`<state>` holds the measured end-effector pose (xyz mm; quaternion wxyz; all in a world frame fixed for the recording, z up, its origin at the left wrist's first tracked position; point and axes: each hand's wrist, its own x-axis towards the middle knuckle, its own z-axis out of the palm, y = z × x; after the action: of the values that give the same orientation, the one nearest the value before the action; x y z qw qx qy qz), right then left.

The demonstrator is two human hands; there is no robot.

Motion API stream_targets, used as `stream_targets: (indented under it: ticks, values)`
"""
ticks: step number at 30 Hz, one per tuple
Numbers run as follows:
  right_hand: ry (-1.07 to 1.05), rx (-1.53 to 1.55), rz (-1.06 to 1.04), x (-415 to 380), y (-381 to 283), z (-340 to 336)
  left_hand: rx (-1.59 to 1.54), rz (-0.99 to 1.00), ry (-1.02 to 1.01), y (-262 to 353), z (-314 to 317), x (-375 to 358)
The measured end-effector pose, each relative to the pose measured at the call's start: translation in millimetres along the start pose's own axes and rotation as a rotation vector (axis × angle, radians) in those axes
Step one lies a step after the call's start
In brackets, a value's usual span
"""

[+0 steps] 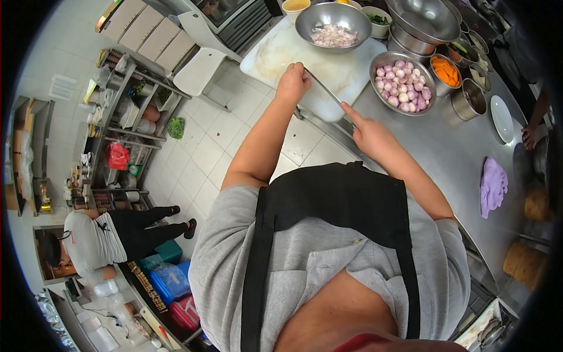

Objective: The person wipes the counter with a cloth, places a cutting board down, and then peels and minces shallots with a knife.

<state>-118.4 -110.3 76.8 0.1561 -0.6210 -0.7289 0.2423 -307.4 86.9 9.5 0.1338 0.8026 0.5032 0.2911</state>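
My left hand (293,84) is closed at the edge of the white cutting board (272,56), around one end of a thin dark knife (324,86). The knife slants down to my right hand (370,134), whose fingers are closed at its other end, with the index finger stretched toward the blade. Which hand has the handle is unclear. A steel bowl of chopped shallots (333,35) stands at the far side of the board. Right of the board is a steel bowl of whole peeled shallots (403,87).
Orange pieces (446,71) fill a steel container beside an empty steel pot (469,100). A white oval plate (501,119) and a purple cloth (493,186) lie on the steel counter. Another person (111,237) stands at far left; someone's hand (528,137) shows at right.
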Motion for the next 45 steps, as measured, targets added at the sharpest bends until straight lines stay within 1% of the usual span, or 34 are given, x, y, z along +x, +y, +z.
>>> stream_targets:
  ticks: [4, 9, 11, 12, 14, 17, 18, 20, 21, 23, 24, 25, 26, 27, 29, 31, 35, 38, 41, 43, 45]
  values:
    - [-0.005, -0.038, 0.013, -0.3, -1.1, -1.7, 0.034, 0.008, -0.038, -1.1, -0.7, 1.2]
    - [-0.037, -0.064, 0.03, 3.8, -5.0, -3.3, 0.054, 0.045, -0.03, -1.6, -1.0, 1.2]
    - [-0.118, -0.063, 0.107, 12.6, -12.2, -6.8, 0.06, 0.061, -0.032, -0.8, -3.3, 1.5]
    - [-0.12, -0.062, 0.109, 23.2, -7.0, 0.9, 0.061, 0.065, -0.023, -0.9, -3.6, 2.0]
    - [-0.06, -0.028, 0.054, 48.3, 8.4, 22.1, 0.058, 0.07, -0.019, -0.6, -2.0, -0.6]
    - [-0.099, -0.065, 0.09, 62.2, 1.6, 18.5, -0.013, 0.058, -0.038, -2.9, -4.3, 0.6]
    - [-0.094, -0.063, 0.09, 58.1, -2.4, 13.6, -0.024, 0.059, -0.035, -3.3, -4.4, -0.4]
    - [-0.2, -0.105, 0.156, 42.9, -12.2, -1.3, -0.039, 0.066, -0.027, -4.2, -4.4, 3.6]
    - [-0.201, -0.111, 0.156, 35.2, -10.9, -1.1, -0.019, 0.047, -0.018, -4.9, -2.7, 4.2]
    - [-0.103, -0.086, 0.055, 16.5, -4.1, 0.8, -0.006, 0.018, -0.012, -6.9, 2.4, 2.1]
    - [-0.11, -0.088, 0.055, 10.0, -2.3, 2.0, -0.003, 0.026, -0.004, -8.0, 3.4, 2.8]
    - [-0.066, -0.07, 0.033, 5.3, -1.1, 2.5, 0.003, 0.038, 0.006, -8.9, 3.3, 3.6]
    - [-0.02, -0.051, 0.01, 3.8, -0.9, 2.5, 0.003, 0.037, 0.006, -9.8, 3.1, 3.2]
    - [-0.02, -0.051, 0.01, 4.8, -5.3, -1.6, 0.011, 0.046, 0.01, -9.2, 2.2, 2.8]
    - [-0.172, -0.106, 0.139, 8.7, -18.7, -12.4, 0.017, 0.059, 0.01, -7.2, 1.6, 4.0]
    - [-0.161, -0.114, 0.132, 31.7, -8.4, 4.8, 0.023, 0.011, -0.006, -7.4, 3.2, 4.1]
    - [-0.121, -0.106, 0.112, 55.1, -3.7, 13.2, 0.004, 0.039, -0.015, -7.6, -1.4, 2.7]
    - [-0.141, -0.116, 0.089, 35.7, -6.0, 2.4, -0.013, 0.054, -0.002, -9.6, 0.6, 6.1]
    - [-0.093, -0.111, 0.048, 11.7, -5.6, 0.5, 0.036, -0.011, -0.004, -12.8, 7.5, 3.4]
    - [-0.125, -0.123, 0.074, 5.1, -13.6, -8.6, 0.031, 0.043, -0.031, -10.3, 1.0, 4.0]
    - [-0.146, -0.127, 0.106, 7.4, -17.6, -10.4, 0.028, 0.059, -0.004, -11.2, 1.3, 2.8]
